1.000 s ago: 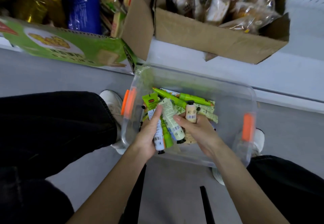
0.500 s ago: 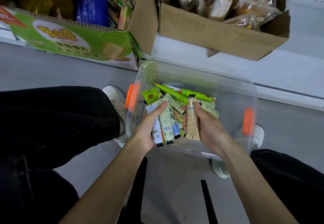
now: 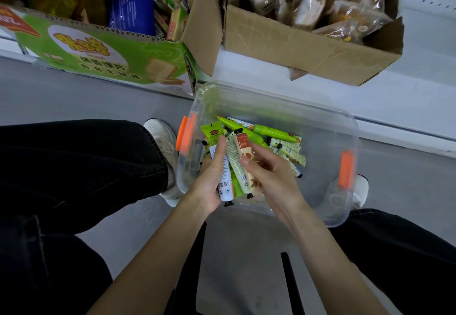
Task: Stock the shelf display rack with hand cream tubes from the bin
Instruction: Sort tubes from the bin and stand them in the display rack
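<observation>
Inside bin [image 3: 323,139], hand cream tubes [image 3: 276,133], left hand [image 3: 209,179] gripping several

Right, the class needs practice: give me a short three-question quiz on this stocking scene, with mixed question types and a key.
1. True or false: the bin has a lid on it.
2. Which hand grips a bundle of tubes? A left, B right, C neither.
3. Fill in: the bin's two latches are ____.
Key: 1 false; 2 A, the left hand; 3 orange.
</observation>
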Available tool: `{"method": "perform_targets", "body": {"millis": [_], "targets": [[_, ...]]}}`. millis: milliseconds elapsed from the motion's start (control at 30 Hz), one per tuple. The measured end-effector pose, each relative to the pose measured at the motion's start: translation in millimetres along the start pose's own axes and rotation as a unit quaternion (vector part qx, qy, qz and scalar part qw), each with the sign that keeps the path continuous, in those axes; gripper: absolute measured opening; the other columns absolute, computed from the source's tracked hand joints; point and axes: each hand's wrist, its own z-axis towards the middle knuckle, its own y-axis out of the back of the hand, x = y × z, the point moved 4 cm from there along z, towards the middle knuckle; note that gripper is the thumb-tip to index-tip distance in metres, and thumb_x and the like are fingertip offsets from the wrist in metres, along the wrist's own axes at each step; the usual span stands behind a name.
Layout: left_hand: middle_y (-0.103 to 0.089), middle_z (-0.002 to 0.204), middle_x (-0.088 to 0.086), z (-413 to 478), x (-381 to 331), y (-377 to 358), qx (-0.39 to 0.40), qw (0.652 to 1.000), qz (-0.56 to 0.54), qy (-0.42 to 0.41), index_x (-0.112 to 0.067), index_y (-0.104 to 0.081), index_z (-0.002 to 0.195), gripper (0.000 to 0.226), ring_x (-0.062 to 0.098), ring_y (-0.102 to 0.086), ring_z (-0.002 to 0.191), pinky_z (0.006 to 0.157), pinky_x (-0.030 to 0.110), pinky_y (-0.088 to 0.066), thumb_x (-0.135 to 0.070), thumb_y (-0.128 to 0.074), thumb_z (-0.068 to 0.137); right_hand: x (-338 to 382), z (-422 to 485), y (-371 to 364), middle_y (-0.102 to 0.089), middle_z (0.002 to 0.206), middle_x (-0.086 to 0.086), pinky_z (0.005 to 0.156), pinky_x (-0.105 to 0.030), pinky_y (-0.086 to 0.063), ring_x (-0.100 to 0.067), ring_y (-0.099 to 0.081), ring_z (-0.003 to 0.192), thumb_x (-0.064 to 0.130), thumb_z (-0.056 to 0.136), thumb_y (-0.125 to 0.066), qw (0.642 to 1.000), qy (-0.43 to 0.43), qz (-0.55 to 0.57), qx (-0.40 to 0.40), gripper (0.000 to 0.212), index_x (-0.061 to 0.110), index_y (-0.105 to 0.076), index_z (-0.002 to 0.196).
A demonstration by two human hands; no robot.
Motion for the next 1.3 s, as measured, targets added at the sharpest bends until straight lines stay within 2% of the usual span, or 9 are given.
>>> {"method": "perform_targets", "body": {"millis": [200, 300, 467, 600, 767, 967, 1133, 1233, 1300], "targets": [[-0.073, 0.106, 0.011, -5, 3, -2, -0.01, 1.0, 0.005, 0.01, -0.016, -0.067, 0.113, 0.072, 0.025, -0.072, 0.094, 0.076, 0.042, -0.058, -0.066, -0.057, 0.062, 0, -5, -3, -0.066, 0.121, -0.001, 0.101, -0.037, -0.047, -0.013, -0.063, 0.111, 0.016, 0.098, -0.048, 0.999, 0.023, 0.035, 0.006, 0.028, 0.017, -0.063, 0.121], [-0.072, 0.109, 0.011, -7, 5, -3, -0.006, 1.0, -0.008, 0.005, -0.014, -0.064, 0.118, 0.076, 0.025, -0.071, 0.098, 0.078, 0.041, -0.058, -0.063, -0.061, 0.061, -3, -8, -2, -0.064, 0.124, 0.001, 0.105, -0.04, -0.043, -0.012, -0.061, 0.113, 0.029, 0.099, -0.045, 0.999, 0.004, 0.034, 0.004, 0.027, 0.029, -0.069, 0.111], [-0.069, 0.119, 0.011, -8, 9, -3, 0.008, 1.0, -0.022, 0.002, -0.011, -0.06, 0.126, 0.069, 0.025, -0.067, 0.108, 0.092, 0.043, -0.053, -0.046, -0.07, 0.067, -7, -14, -7, -0.052, 0.136, 0.016, 0.113, -0.04, -0.031, -0.005, -0.044, 0.13, 0.071, 0.088, -0.029, 0.998, -0.009, -0.066, 0.007, 0.048, 0.049, -0.064, 0.114], [-0.07, 0.116, 0.012, -7, 9, 0, 0.008, 1.0, -0.025, 0.009, -0.009, -0.06, 0.126, 0.069, 0.024, -0.069, 0.103, 0.087, 0.039, -0.056, -0.043, -0.07, 0.066, -6, -17, -10, -0.056, 0.131, 0.021, 0.113, -0.034, -0.032, 0.003, -0.046, 0.125, 0.072, 0.081, -0.024, 0.999, -0.021, -0.038, 0.024, 0.064, 0.039, -0.065, 0.117], [-0.069, 0.116, 0.014, -3, 13, 7, 0.003, 1.0, -0.004, 0.025, -0.009, -0.062, 0.123, 0.068, 0.026, -0.068, 0.105, 0.092, 0.042, -0.053, -0.045, -0.07, 0.065, -8, -20, -15, -0.041, 0.143, 0.025, 0.108, -0.021, -0.028, 0.006, -0.036, 0.13, 0.067, 0.079, -0.019, 0.997, -0.031, -0.053, 0.046, 0.066, 0.039, -0.063, 0.119], [-0.074, 0.09, 0.01, 1, 12, 11, 0.007, 0.999, -0.014, 0.04, -0.013, -0.069, 0.098, 0.037, 0.021, -0.072, 0.076, 0.07, 0.033, -0.059, -0.035, -0.068, 0.068, -20, -7, -4, -0.047, 0.14, 0.022, 0.11, -0.031, -0.027, -0.001, -0.038, 0.132, 0.07, 0.087, -0.01, 0.997, -0.037, -0.005, 0.071, 0.065, 0.046, -0.06, 0.121], [-0.075, 0.078, 0.005, 8, 0, 20, -0.002, 0.999, -0.011, 0.033, -0.014, -0.069, 0.089, 0.025, 0.018, -0.072, 0.068, 0.062, 0.03, -0.06, -0.028, -0.067, 0.07, -45, 24, 41, -0.062, 0.126, 0.008, 0.099, -0.034, -0.044, -0.011, -0.059, 0.112, 0.057, 0.095, -0.022, 0.998, -0.059, 0.025, 0.0, 0.052, 0.034, -0.065, 0.111], [-0.075, 0.078, 0.005, 16, -12, 30, -0.024, 1.0, 0.012, 0.009, -0.018, -0.073, 0.079, 0.017, 0.02, -0.072, 0.068, 0.073, 0.036, -0.058, -0.027, -0.069, 0.066, -77, 45, 74, -0.063, 0.123, -0.005, 0.093, -0.034, -0.047, -0.019, -0.062, 0.107, 0.051, 0.098, -0.032, 0.989, -0.144, -0.022, -0.03, 0.046, 0.023, -0.065, 0.113], [-0.075, 0.082, 0.005, 23, -17, 36, -0.03, 0.999, 0.024, 0.012, -0.019, -0.072, 0.086, 0.026, 0.021, -0.072, 0.072, 0.075, 0.038, -0.056, -0.028, -0.07, 0.062, -98, 60, 84, -0.062, 0.124, -0.007, 0.087, -0.031, -0.048, -0.019, -0.062, 0.106, 0.049, 0.097, -0.039, 0.98, -0.194, -0.048, -0.02, 0.044, 0.017, -0.063, 0.116]]}}
